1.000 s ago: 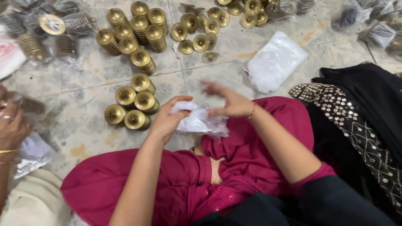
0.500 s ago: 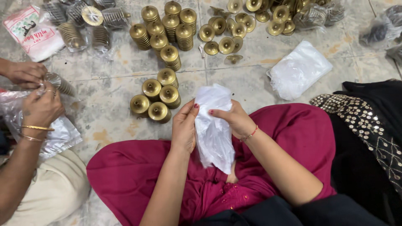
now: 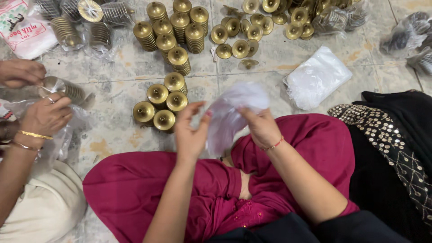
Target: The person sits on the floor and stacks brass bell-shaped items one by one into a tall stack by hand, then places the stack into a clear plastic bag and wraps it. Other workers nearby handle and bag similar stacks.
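brass cup stacks (image 3: 159, 108) stand on the tiled floor (image 3: 117, 126) at ten o'clock of the left hand (image 3: 191, 135). left hand pinches the clear plastic bag (image 3: 229, 114) at its nine o'clock edge. right hand (image 3: 261, 128) grips the bag's four o'clock side. bag pile (image 3: 317, 76) lies at two o'clock.

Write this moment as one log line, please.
left hand: holds clear plastic bag | right hand: holds same bag | nearby: brass stacks on floor
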The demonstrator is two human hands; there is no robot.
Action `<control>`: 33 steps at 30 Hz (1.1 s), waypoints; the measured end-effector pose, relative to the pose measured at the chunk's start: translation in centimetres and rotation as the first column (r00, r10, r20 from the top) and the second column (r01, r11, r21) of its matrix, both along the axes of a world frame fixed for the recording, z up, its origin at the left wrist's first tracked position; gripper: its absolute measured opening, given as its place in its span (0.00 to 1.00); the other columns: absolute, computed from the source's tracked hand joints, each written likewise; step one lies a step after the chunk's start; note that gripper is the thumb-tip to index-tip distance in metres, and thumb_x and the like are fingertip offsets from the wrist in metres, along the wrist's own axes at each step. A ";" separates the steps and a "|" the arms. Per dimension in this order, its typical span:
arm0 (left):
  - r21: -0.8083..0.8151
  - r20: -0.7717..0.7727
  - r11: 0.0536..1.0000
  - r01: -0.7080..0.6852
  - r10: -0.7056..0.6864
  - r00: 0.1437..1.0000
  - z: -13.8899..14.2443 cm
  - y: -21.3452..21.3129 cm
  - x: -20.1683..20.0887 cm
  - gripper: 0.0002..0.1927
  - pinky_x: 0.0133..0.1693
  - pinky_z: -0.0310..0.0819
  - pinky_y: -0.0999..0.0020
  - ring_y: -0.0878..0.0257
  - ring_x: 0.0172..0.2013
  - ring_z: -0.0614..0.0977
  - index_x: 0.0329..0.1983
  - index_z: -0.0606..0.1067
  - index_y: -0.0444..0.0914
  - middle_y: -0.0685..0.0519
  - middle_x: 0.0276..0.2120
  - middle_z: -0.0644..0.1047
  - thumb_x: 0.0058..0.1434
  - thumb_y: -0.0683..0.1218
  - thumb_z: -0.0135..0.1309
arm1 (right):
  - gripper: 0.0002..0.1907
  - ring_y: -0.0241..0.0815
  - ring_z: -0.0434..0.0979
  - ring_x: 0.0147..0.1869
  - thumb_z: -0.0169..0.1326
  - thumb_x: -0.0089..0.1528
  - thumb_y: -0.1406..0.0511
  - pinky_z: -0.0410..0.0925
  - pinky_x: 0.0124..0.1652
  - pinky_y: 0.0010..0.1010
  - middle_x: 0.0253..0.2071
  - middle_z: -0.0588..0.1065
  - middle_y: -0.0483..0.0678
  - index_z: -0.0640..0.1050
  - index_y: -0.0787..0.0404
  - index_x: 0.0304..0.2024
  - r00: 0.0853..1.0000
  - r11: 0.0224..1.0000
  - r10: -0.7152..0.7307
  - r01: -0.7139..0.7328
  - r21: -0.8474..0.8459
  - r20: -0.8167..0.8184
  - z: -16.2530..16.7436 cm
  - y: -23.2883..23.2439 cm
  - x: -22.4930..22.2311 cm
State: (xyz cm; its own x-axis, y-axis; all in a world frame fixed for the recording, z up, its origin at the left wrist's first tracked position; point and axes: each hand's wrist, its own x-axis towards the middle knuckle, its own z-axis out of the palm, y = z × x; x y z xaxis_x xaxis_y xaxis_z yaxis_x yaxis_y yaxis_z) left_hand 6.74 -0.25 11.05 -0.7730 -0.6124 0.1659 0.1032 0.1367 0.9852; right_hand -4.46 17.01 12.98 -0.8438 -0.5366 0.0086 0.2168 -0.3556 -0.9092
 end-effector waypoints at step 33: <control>0.580 -0.377 0.669 0.465 -0.285 0.881 2.6 4.3 2.1 0.34 0.58 0.72 0.62 0.57 0.57 0.78 0.67 0.64 0.32 0.46 0.58 0.75 0.58 0.42 0.61 | 0.22 0.37 0.77 0.52 0.58 0.63 0.72 0.71 0.54 0.33 0.51 0.78 0.50 0.74 0.73 0.60 0.990 0.950 0.141 -0.142 0.278 0.024 0.3 0.8 2.8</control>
State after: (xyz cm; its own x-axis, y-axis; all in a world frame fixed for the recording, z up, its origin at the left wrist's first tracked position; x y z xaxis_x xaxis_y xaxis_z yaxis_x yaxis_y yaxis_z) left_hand 8.83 4.03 13.63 -0.9512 -0.3035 0.0566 0.2406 -0.6139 0.7519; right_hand -1.63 17.80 13.24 -0.7586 -0.6314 -0.1610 0.2504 -0.0544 -0.9666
